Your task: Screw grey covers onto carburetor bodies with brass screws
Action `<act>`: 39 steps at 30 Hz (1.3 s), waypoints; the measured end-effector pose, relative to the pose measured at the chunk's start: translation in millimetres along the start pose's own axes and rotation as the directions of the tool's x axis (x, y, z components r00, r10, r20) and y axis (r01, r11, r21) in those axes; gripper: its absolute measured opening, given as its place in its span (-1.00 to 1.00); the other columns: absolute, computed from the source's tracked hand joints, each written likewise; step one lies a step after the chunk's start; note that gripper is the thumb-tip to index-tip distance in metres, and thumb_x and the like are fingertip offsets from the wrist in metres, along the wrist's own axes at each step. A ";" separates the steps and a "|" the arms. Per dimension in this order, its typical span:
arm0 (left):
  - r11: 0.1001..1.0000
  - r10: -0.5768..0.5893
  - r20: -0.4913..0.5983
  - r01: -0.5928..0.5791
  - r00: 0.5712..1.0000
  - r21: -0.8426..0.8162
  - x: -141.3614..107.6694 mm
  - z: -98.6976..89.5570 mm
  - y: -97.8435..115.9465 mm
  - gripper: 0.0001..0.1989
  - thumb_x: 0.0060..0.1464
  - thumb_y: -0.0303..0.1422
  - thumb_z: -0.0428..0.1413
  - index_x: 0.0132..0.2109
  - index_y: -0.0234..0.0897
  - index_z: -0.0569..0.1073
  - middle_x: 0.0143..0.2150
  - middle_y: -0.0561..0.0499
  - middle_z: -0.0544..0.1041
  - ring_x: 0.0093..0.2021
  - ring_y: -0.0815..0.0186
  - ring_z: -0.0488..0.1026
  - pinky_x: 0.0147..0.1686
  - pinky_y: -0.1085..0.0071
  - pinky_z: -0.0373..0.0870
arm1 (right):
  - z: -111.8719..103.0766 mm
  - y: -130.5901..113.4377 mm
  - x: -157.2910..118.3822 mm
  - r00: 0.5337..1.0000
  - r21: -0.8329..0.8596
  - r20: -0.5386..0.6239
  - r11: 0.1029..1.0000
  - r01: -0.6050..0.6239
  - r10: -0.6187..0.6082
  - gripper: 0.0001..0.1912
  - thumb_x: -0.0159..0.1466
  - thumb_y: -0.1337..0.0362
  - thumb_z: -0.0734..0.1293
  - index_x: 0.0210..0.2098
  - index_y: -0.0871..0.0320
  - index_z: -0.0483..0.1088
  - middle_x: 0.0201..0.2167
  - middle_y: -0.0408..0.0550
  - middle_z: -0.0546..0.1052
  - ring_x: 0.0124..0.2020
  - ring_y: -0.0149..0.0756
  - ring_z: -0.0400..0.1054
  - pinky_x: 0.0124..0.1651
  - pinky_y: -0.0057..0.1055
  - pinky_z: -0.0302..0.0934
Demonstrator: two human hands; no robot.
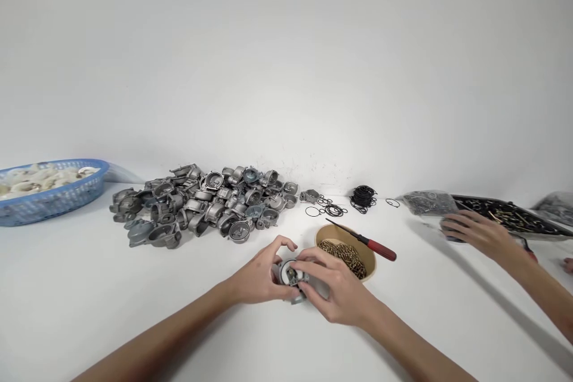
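My left hand (pixel 262 274) is wrapped around the side of a small round grey metal housing (pixel 292 276), held just above the table. Inside the housing's open face sits a white ring-like part (pixel 285 268) with a small metal piece at its middle. Fingers and thumb of my right hand (pixel 333 286) are closed on the housing's right side, their tips over the white part. What the right fingertips pinch is partly hidden. Right behind that hand stands a tan bowl (pixel 370 262) of brass-coloured screws (pixel 344 256), with a red-handled screwdriver (pixel 380 249) across its rim.
A heap of similar metal housings (pixel 215 206) lies at back left, beside a blue basket (pixel 58 203) of whitish parts. Black rubber rings (pixel 333 210) lie near the wall. On the right, a co-worker's hand (pixel 481 236) reaches beside a bagged bundle (pixel 430 203) and a black tray (pixel 528 224).
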State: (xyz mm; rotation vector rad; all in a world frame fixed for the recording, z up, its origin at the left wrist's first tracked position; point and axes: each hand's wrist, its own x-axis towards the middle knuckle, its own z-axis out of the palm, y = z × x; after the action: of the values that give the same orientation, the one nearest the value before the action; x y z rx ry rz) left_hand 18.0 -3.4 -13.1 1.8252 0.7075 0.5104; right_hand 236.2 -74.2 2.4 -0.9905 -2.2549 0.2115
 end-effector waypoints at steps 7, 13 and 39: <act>0.981 0.126 0.011 -0.126 0.992 0.149 -4.3 -12.0 5.3 -0.34 -0.04 -0.27 0.35 0.16 -0.10 0.25 -0.11 -0.01 0.45 -0.29 0.31 0.46 -0.30 0.37 0.45 | -3.4 -0.3 -0.7 0.998 -0.044 -0.003 0.997 -0.068 0.068 -0.70 0.29 0.30 0.37 0.02 0.07 0.43 -0.15 0.02 0.48 -0.29 -0.26 0.42 -0.25 -0.32 0.35; 0.812 0.414 0.067 -0.401 0.908 0.424 -6.8 -22.6 11.8 -0.54 0.11 -0.22 0.26 0.13 -0.15 0.39 0.10 -0.14 0.46 0.00 0.14 0.45 -0.05 0.28 0.42 | -3.5 0.8 -0.8 0.997 -0.137 -0.032 0.988 -0.067 0.064 -0.83 0.27 0.22 0.42 -0.20 0.12 0.40 -0.40 -0.10 0.45 -0.45 -0.32 0.32 -0.40 -0.42 0.19; 0.428 0.282 -0.163 0.027 0.945 0.903 -10.7 -111.0 -28.8 -0.59 0.04 -0.36 0.20 0.08 -0.14 0.47 0.04 -0.12 0.57 0.06 -0.02 0.43 0.02 0.13 0.33 | -3.1 4.6 -4.6 0.974 -0.282 -0.213 0.959 0.010 -0.073 -0.89 0.35 0.25 0.32 -0.28 0.14 0.41 -0.55 -0.16 0.36 -0.58 -0.38 0.21 -0.49 -0.44 0.14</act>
State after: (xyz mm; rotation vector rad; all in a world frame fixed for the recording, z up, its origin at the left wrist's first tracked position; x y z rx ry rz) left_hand -67.6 72.9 -1.9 2.8971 1.2082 0.5537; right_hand 243.2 -74.6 0.7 -1.0514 -2.1325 -0.2342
